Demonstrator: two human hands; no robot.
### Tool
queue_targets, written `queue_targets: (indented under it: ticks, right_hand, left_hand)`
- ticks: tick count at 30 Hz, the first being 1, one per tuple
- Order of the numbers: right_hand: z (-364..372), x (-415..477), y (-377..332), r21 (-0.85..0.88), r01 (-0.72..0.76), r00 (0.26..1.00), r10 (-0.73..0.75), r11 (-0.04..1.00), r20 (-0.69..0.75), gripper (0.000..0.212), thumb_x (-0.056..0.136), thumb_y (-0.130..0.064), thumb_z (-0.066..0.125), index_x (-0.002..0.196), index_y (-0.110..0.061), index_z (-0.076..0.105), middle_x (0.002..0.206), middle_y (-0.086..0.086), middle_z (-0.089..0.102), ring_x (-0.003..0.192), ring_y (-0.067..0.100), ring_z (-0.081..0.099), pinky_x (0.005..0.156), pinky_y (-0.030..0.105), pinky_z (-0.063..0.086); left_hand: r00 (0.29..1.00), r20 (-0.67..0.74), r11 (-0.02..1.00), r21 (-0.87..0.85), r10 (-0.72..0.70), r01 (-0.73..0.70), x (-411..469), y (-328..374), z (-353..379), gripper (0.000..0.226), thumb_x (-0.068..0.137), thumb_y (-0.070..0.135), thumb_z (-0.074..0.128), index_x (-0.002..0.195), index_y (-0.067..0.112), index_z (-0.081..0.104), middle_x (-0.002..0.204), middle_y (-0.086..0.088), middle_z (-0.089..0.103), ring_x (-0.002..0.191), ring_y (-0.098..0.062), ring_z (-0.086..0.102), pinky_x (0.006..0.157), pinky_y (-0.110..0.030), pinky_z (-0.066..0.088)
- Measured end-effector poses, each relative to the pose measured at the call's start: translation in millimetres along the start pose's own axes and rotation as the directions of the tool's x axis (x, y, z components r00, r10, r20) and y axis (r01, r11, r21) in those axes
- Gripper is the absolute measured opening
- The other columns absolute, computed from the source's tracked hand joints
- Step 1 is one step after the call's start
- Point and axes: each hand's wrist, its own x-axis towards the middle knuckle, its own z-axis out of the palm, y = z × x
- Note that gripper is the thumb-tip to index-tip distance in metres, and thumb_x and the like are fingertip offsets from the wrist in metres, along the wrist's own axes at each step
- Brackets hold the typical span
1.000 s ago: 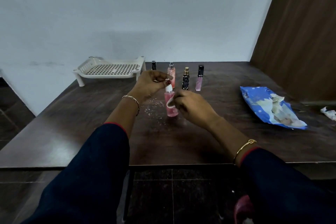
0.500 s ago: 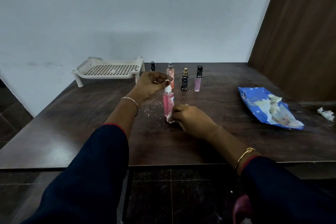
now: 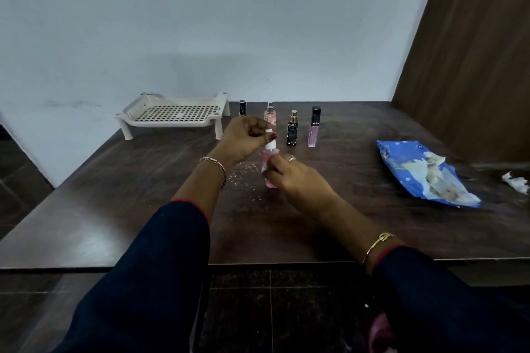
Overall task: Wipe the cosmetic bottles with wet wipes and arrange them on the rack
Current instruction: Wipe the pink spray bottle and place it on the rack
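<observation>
item: pink spray bottle [image 3: 270, 182], upright on the worktop [image 3: 137, 198], white cap pinched in the left hand [image 3: 243, 137] grip; right hand [image 3: 296, 179] grip, curled round bottle and wet wipe [image 3: 264, 170], has risen from base to mid-body, so wiping is ongoing and the rack [image 3: 172, 116] is unfilled.

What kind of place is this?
Probably a plain room in a home, though that's a guess: a dark brown wooden table against a bare white wall, holding a white perforated plastic rack and a blue pack of wet wipes.
</observation>
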Motion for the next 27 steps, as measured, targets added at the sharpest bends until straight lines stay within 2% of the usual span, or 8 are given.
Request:
queue_targets:
  ticks: [4, 6, 11, 15, 18, 21, 24, 27]
  right_hand:
    - [12.3, -11.1, -6.2, -0.004, 0.097, 0.973, -0.094, 0.995, 0.212, 0.019, 0.082, -0.004, 0.050, 0.095, -0.002, 0.064, 0.106, 0.017, 0.058, 0.078, 0.033, 0.062, 0.044, 0.038, 0.051]
    - [5.8, -6.8, -1.8, -0.072, 0.095, 0.977, -0.079, 0.993, 0.200, 0.020, 0.081, -0.004, 0.049, 0.092, -0.002, 0.065, 0.106, 0.017, 0.059, 0.076, 0.032, 0.062, 0.041, 0.034, 0.045]
    - [-13.2, 7.9, 8.2, -0.175, -0.004, 0.999, 0.010, 0.985, 0.034, 0.019, 0.079, -0.008, 0.046, 0.089, -0.003, 0.062, 0.098, 0.013, 0.059, 0.070, 0.030, 0.056, 0.040, 0.029, 0.027]
    - [1.8, -6.7, -3.1, -0.179, 0.036, 0.993, -0.016, 0.983, 0.115, 0.020, 0.070, -0.003, 0.069, 0.089, 0.001, 0.065, 0.100, 0.022, 0.062, 0.053, 0.029, 0.058, 0.032, 0.030, 0.036]
    - [-0.2, -9.7, -5.8, -0.084, 0.077, 0.974, -0.057, 0.993, 0.218, 0.016, 0.077, 0.000, 0.055, 0.090, 0.003, 0.064, 0.102, 0.025, 0.060, 0.056, 0.033, 0.061, 0.035, 0.032, 0.040]
    - [-9.8, -6.7, 2.7, -0.089, 0.009, 0.995, 0.000, 0.996, 0.103, 0.013, 0.077, -0.002, 0.061, 0.090, 0.002, 0.062, 0.099, 0.023, 0.059, 0.061, 0.035, 0.059, 0.038, 0.034, 0.040]
    - [-12.9, -9.2, 7.3, -0.183, -0.051, 0.997, 0.040, 0.982, -0.067, 0.026, 0.083, -0.014, 0.043, 0.096, -0.006, 0.065, 0.094, 0.012, 0.062, 0.066, 0.027, 0.056, 0.044, 0.032, 0.038]
    - [-4.7, -19.4, 8.8, -0.168, 0.021, 0.997, -0.034, 0.986, -0.073, 0.030, 0.083, -0.014, 0.041, 0.096, -0.007, 0.067, 0.098, 0.013, 0.064, 0.068, 0.026, 0.060, 0.049, 0.032, 0.043]
  left_hand:
    - [1.000, 0.002, 1.000, 0.026, -0.009, 0.009, 1.1, 1.0, 3.6, 0.023, 0.077, 0.004, 0.072, 0.099, -0.001, 0.067, 0.088, -0.013, 0.071, 0.082, -0.017, 0.066, 0.086, -0.030, 0.053]
    - [1.000, -0.002, 0.999, 0.034, -0.005, 0.005, 1.4, 1.9, 6.1, 0.020, 0.077, 0.006, 0.073, 0.096, 0.002, 0.068, 0.082, -0.008, 0.069, 0.077, -0.013, 0.064, 0.083, -0.029, 0.053]
    - [1.000, 0.011, 0.997, 0.075, -0.023, 0.022, 4.2, 4.7, 11.7, 0.017, 0.074, 0.015, 0.078, 0.087, 0.009, 0.069, 0.080, -0.011, 0.071, 0.076, -0.014, 0.065, 0.081, -0.028, 0.052]
    - [0.999, 0.028, 0.992, 0.123, -0.028, 0.024, 3.4, 10.0, 17.5, 0.019, 0.073, 0.018, 0.079, 0.086, 0.013, 0.066, 0.063, 0.006, 0.062, 0.054, 0.007, 0.056, 0.059, -0.008, 0.044]
    - [0.999, 0.046, 0.986, 0.164, -0.023, 0.015, 0.9, 14.1, 20.7, 0.021, 0.071, 0.024, 0.080, 0.084, 0.015, 0.066, 0.062, 0.009, 0.062, 0.055, 0.006, 0.056, 0.058, -0.008, 0.043]
    - [0.999, 0.046, 0.984, 0.181, -0.014, 0.006, -0.8, 14.6, 21.8, 0.020, 0.068, 0.027, 0.082, 0.079, 0.019, 0.066, 0.064, 0.007, 0.064, 0.061, -0.001, 0.058, 0.062, -0.013, 0.045]
    - [0.999, 0.046, 0.984, 0.179, -0.002, -0.006, -2.8, 14.8, 21.9, 0.020, 0.067, 0.027, 0.083, 0.076, 0.020, 0.066, 0.065, 0.007, 0.066, 0.060, -0.001, 0.059, 0.063, -0.015, 0.047]
    - [0.998, 0.069, 0.986, 0.169, -0.002, -0.010, -4.1, 16.5, 19.3, 0.020, 0.067, 0.023, 0.083, 0.080, 0.016, 0.069, 0.067, 0.004, 0.068, 0.061, -0.001, 0.061, 0.065, -0.017, 0.049]
